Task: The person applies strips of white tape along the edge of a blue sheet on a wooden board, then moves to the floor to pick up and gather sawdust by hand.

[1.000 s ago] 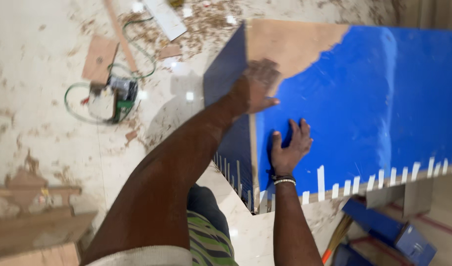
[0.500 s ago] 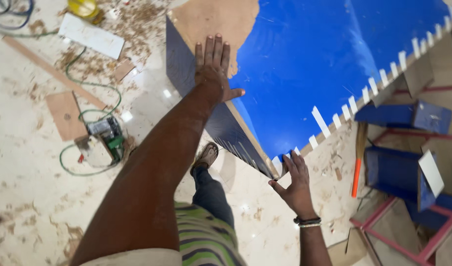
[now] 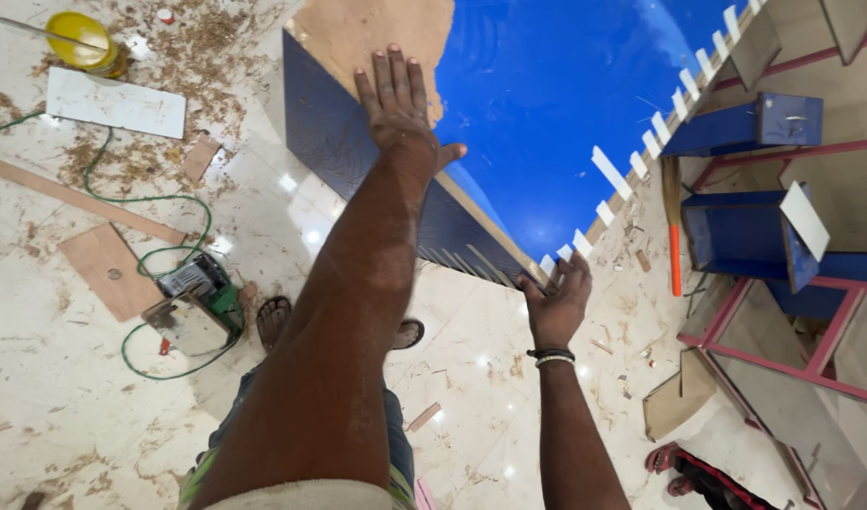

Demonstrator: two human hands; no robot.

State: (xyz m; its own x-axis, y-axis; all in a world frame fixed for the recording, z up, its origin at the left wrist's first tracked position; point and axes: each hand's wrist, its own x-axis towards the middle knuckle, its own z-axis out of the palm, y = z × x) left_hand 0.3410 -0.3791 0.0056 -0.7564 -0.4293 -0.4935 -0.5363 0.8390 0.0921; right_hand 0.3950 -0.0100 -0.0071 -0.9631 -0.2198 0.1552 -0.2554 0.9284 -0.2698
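A big blue laminated panel (image 3: pixel 566 113) stands on the floor, part of a box with a dark blue side face (image 3: pixel 358 142). A bare brown plywood patch (image 3: pixel 377 28) shows at its far end, and white tape strips (image 3: pixel 611 172) line one edge. My left hand (image 3: pixel 400 104) lies flat on the upper edge where the side face meets the blue top, fingers stretched and apart. My right hand (image 3: pixel 556 302), with a bracelet at the wrist, has its fingers curled on the panel's near corner.
A green power tool (image 3: pixel 192 302) with a green cord lies on the marble floor by my sandalled foot (image 3: pixel 273 316). Sawdust, plywood scraps, a white board (image 3: pixel 117 102) and a yellow can (image 3: pixel 84 42) lie at left. Blue boxes in pink frames (image 3: pixel 745 236) and an orange-handled tool (image 3: pixel 674 255) are at right.
My left hand has slid farther along the panel's upper edge. My right hand has left the blue face and come down to the near corner. The view has swung.
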